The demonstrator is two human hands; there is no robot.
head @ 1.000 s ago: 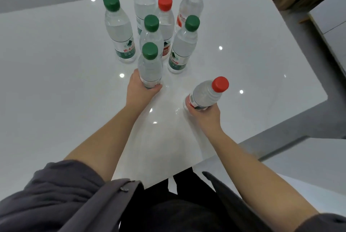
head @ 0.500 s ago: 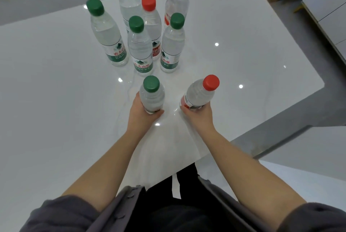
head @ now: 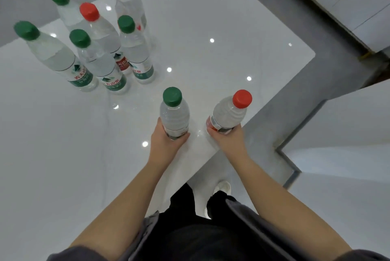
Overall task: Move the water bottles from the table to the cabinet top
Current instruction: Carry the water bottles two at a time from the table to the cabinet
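Left hand (head: 166,144) is gripping a green-capped clear plastic bottle (head: 174,117), right hand (head: 228,140) a red-capped bottle (head: 229,114); firm, upright carrying seems wise.

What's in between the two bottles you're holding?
Only bare white table, in the head view. The left hand holds the green-capped bottle, the right hand the red-capped bottle.

I can't see the base of the green-capped bottle (head: 174,117): the left hand (head: 166,144) wraps it, fingers tucked behind. It's the same with the red-capped bottle (head: 229,113) in the right hand (head: 229,141), so I can't tell whether either touches the table (head: 211,18). Far left, the white-capped bottle (head: 128,1) has its lower part hidden behind a nearer bottle (head: 137,54). The small print on the labels (head: 81,77) is blurred. The cabinet (head: 348,3) runs off the right edge.
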